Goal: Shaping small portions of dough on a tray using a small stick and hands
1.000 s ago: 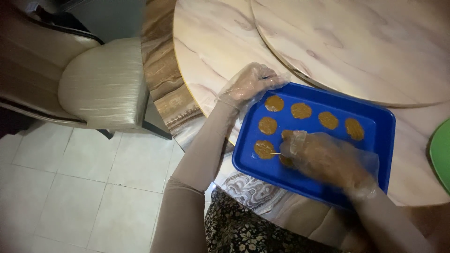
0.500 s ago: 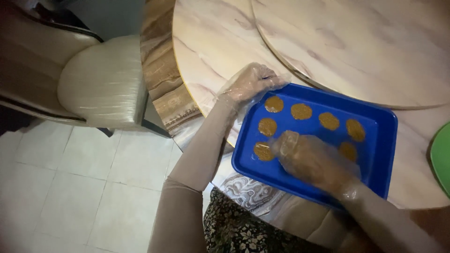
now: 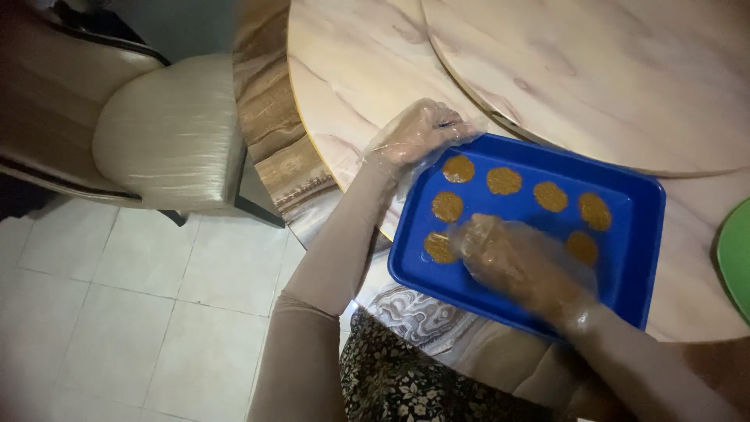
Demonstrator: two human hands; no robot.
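The right hand, in a thin clear plastic glove, lay flat and spread over the near left part of the shallow blue rectangular plastic tray, pressing down on something hidden beneath the palm; whether it held anything could not be told. Half a second before, it had been bunched nearer the tray's near left corner, and a second before, its fingertips had been working at one disc, so it had since slid over and flattened, which suggested another piece being patted into shape. The left hand, gloved likewise, stayed curled on the tray's far left corner, steadying it. Seven flat round golden-brown dough discs showed in the tray. The tray sat at the near edge of the round marbled surface, beside its raised turntable. A cream padded chair stood left.
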